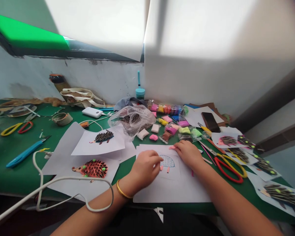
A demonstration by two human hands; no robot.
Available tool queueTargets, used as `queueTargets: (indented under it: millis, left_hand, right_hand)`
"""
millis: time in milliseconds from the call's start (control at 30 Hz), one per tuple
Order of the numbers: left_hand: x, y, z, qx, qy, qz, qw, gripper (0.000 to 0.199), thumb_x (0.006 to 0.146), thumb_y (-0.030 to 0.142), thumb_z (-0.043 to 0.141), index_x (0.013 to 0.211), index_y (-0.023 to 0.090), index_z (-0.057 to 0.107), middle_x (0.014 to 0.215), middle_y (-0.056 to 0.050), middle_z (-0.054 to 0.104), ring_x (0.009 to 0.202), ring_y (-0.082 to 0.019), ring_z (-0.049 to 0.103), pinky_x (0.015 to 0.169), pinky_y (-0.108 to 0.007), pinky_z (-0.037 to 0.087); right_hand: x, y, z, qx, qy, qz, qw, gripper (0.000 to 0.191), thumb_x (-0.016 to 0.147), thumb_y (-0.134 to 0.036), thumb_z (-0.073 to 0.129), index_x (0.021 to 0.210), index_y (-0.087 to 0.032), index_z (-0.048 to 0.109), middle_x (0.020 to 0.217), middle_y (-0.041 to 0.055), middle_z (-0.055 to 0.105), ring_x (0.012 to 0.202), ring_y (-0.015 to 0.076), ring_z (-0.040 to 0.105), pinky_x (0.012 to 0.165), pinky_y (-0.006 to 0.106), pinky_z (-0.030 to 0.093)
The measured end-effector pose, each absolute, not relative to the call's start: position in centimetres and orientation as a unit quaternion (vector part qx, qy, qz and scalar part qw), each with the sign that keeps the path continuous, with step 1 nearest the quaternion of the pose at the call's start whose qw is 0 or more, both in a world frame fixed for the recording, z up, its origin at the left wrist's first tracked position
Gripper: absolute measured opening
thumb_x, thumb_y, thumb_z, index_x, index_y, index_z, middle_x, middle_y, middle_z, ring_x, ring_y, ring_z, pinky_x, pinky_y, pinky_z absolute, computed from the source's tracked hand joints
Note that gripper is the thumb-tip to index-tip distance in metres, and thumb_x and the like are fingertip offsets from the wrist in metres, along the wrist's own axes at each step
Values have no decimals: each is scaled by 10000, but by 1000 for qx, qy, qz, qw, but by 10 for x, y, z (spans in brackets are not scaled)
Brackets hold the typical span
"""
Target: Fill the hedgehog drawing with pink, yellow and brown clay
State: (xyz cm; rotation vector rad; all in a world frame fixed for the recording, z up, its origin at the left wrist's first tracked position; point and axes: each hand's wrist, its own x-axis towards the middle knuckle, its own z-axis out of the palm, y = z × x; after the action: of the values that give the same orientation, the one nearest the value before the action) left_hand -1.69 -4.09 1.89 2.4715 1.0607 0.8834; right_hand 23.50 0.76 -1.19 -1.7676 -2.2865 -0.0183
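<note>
Green surface [12, 178], set against a white wall [100, 76]. Drawing [169, 160], one: rounded body outlined in blue, blue marks inside, pink legs [168, 169] below; on white paper [194, 191], between the hands. Left hand [145, 167]: fingers curled over the drawing's left side; whether they grip anything, cannot tell. Right hand [188, 153]: fingers close together, pinching a pink piece [171, 147] at the paper's upper edge.

Left hand [144, 168] covers left end of drawing [168, 161], contact unclear. Right hand [187, 152] partly hides pink clay [172, 147], grip unclear. Cable [17, 207] cropped left, forearms [85, 214] cropped bottom.
</note>
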Motion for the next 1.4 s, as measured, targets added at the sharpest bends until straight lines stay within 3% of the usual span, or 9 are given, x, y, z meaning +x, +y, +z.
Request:
queueTargets:
  millis: [133, 267, 433, 633, 800, 933, 1167, 1267, 1400]
  left_hand:
    - [-13, -10, 28, 796, 454, 347, 201, 171, 872, 213, 596, 988, 220, 722, 998, -48, 673, 929, -195, 629, 830, -326, 492]
    - [2, 6, 18, 741, 455, 354, 344, 273, 810, 338, 694, 1062, 234, 710, 986, -33, 708, 854, -189, 654, 743, -294, 499]
    - [9, 14, 7, 604, 438, 433, 506, 202, 773, 364, 695, 805, 165, 713, 693, -22, 674, 669, -158, 614, 659, -273, 480]
    - [5, 13, 6, 528, 379, 470, 598, 273, 730, 402, 743, 772, 140, 676, 731, -40, 689, 648, -128, 580, 650, -262, 475]
    - [5, 7, 7, 564, 398, 455, 563, 285, 780, 420, 713, 760, 137, 735, 693, -37, 671, 672, -138, 576, 655, -255, 466]
    - [8, -1, 3, 641, 393, 418, 509, 286, 845, 430, 653, 948, 180, 742, 819, -40, 703, 746, -165, 624, 632, -256, 480]
    - [7, -1, -7, 695, 419, 449, 373, 325, 847, 315, 683, 1159, 232, 647, 837, -6, 695, 754, -150, 631, 688, -268, 497]
    - [3, 3, -7, 743, 398, 446, 301, 183, 911, 320, 611, 1030, 235, 721, 925, -40, 708, 871, -171, 631, 796, -299, 486]
    - [2, 6, -6, 725, 430, 441, 308, 139, 896, 285, 625, 845, 214, 733, 832, -18, 711, 802, -158, 628, 749, -276, 462]
  right_hand:
    - [229, 6, 0, -591, -776, 72, 208, 218, 949, -309, 518, 967, -228, 719, 912, 51, 688, 898, 207, 608, 763, 302, 433]
    - [215, -1, 11, -536, -776, 177, 282, 214, 930, -352, 537, 995, -238, 706, 915, 37, 689, 844, 196, 610, 744, 307, 451]
    - [198, -3, 10, -514, -713, 311, 362, 254, 855, -390, 635, 1039, -218, 671, 819, 15, 655, 725, 171, 587, 654, 290, 466]
    - [181, -1, 5, -454, -680, 414, 400, 341, 797, -347, 696, 1114, -225, 668, 789, -6, 662, 679, 150, 587, 642, 281, 486]
    - [175, -7, -2, -461, -655, 372, 470, 217, 795, -376, 716, 933, -210, 691, 802, 17, 697, 705, 164, 623, 649, 281, 502]
    - [180, -9, -10, -470, -639, 338, 506, 230, 853, -436, 661, 822, -209, 681, 718, 10, 678, 662, 161, 614, 608, 269, 492]
    - [186, -9, -10, -443, -696, 361, 435, 343, 967, -438, 481, 953, -215, 741, 859, 44, 726, 780, 184, 653, 705, 292, 510]
    - [189, -8, -8, -437, -712, 370, 406, 311, 959, -419, 503, 1041, -229, 735, 904, 38, 733, 800, 185, 659, 726, 296, 511]
    - [190, -9, -7, -465, -727, 314, 396, 224, 889, -393, 622, 999, -228, 725, 870, 27, 720, 778, 179, 630, 695, 284, 480]
